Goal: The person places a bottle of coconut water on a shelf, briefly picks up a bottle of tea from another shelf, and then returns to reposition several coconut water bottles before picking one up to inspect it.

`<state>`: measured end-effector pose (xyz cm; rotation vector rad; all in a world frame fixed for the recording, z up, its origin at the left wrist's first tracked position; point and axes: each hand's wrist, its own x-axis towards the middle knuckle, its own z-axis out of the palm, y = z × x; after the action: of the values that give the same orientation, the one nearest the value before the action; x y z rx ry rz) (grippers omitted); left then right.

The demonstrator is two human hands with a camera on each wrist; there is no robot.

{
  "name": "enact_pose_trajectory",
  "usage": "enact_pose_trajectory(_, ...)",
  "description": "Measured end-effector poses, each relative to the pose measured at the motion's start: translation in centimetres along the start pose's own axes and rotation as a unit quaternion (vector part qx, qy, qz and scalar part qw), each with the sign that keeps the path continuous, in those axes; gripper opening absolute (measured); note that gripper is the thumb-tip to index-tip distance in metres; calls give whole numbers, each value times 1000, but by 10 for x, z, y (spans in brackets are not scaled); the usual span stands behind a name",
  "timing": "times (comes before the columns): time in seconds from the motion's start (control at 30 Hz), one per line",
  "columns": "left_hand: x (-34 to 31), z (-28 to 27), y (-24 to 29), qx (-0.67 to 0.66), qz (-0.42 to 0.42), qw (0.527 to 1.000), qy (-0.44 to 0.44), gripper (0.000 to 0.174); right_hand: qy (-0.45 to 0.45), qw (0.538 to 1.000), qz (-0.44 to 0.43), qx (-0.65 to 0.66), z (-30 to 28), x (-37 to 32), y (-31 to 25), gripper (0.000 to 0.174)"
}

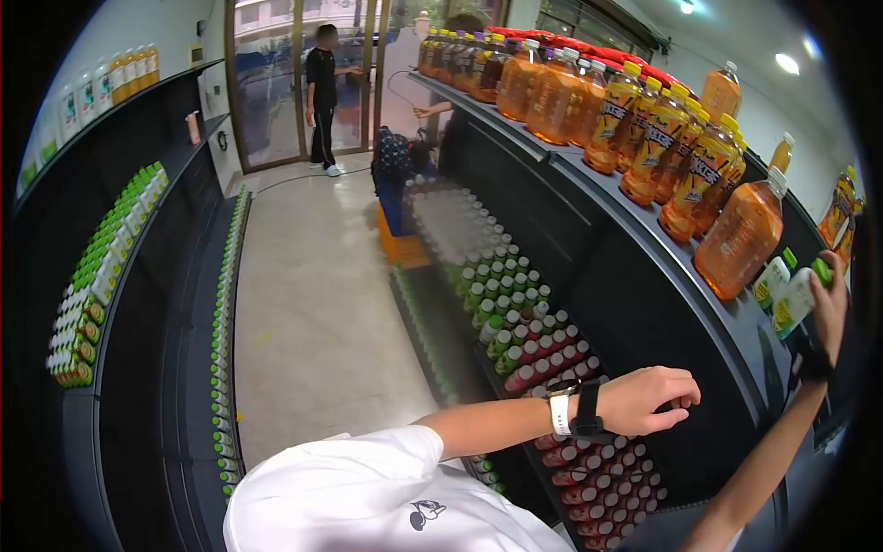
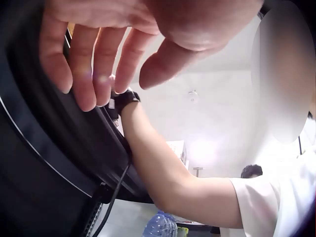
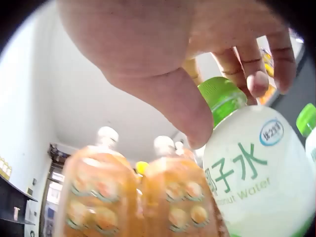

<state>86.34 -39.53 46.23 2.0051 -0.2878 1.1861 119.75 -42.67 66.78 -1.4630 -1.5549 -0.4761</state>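
My right hand (image 1: pixel 831 308) grips a white coconut water bottle (image 1: pixel 794 302) at its green cap, on the top shelf at the right. In the right wrist view the thumb and fingers go round the neck of this bottle (image 3: pixel 256 168). A second green-capped white bottle (image 1: pixel 771 281) stands beside it. Large bottles of orange drink (image 3: pixel 101 192) are to its left in that view. My left hand (image 1: pixel 644 400) hangs in front of the dark shelving, nearest the lower rows of bottles, its fingers loosely curled. Nothing is between those fingers (image 2: pixel 84 69) in the left wrist view.
Yellow-capped drink bottles (image 1: pixel 659 143) line the top shelf (image 1: pixel 589 189). Lower down stand rows of red bottles (image 1: pixel 543 359) and green ones. Across the aisle (image 1: pixel 313 304) is another stocked shelf unit (image 1: pixel 138 340). A person (image 1: pixel 322 92) stands near the glass doors.
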Motion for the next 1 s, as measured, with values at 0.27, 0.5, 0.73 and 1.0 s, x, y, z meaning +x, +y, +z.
enact_pose_trajectory(0.27, -39, -2, 50, -29, -44, 997, 60, 59, 188, 976, 66, 84, -43, -197, -117, 51)
enact_pose_trajectory(0.5, -149, 25, 46, -176, -324, 930, 19, 83, -161, 944, 58, 283, 147, -314, -200, 43)
enact_pose_trajectory(0.73, -371, -4, -15, 167, -533, 829, -1, 60, -425, 827, 166, 328, 327, -465, -172, 25)
enact_pose_trajectory(1.0, -590, -13, -67, 84, -686, 713, -120, 57, -747, 469, 319, 347, 492, -613, -179, 29)
